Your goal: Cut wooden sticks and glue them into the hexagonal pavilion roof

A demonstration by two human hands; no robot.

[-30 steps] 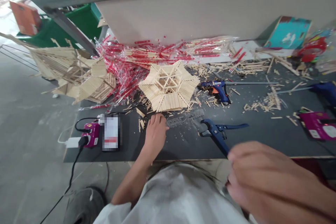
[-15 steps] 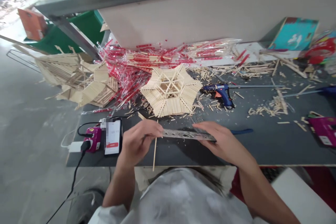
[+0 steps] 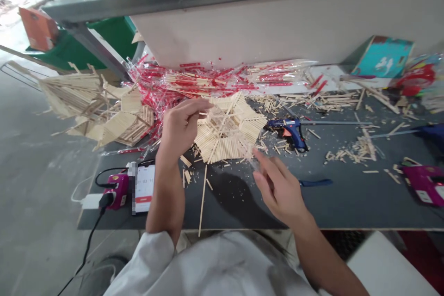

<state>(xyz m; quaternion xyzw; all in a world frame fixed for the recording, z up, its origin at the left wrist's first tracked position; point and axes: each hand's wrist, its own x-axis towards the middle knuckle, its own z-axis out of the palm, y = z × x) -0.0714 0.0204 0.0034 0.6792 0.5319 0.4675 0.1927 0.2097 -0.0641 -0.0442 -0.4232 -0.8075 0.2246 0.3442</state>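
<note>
A clear plastic ruler with cut-out shapes (image 3: pixel 247 150) slants across the six-pointed wooden stick model (image 3: pixel 225 148), hard to see against it. My left hand (image 3: pixel 182 127) pinches the ruler's far end above the model's left side. At the near end, my right hand (image 3: pixel 281 189) has its thumb and forefinger closed on the ruler, in front of the model. Whether the ruler touches the wood, I cannot tell. A thin wooden stick (image 3: pixel 203 201) lies below the model, overhanging the table's front edge. Beyond my right hand shows one blue handle of the cutter (image 3: pixel 315 182); the rest is hidden.
A blue glue gun (image 3: pixel 293 133) lies right of the model among stick scraps. Red-and-clear wrappers (image 3: pixel 159 88) pile up behind. A second stick model (image 3: pixel 118 125) stands left. A phone (image 3: pixel 143 189) and a purple power adapter (image 3: pixel 118 192) with cables lie front left.
My right hand left the cutter and took hold of the ruler with my left. Both hands then raised the ruler from the table's front and turned it to a slant over the model.
</note>
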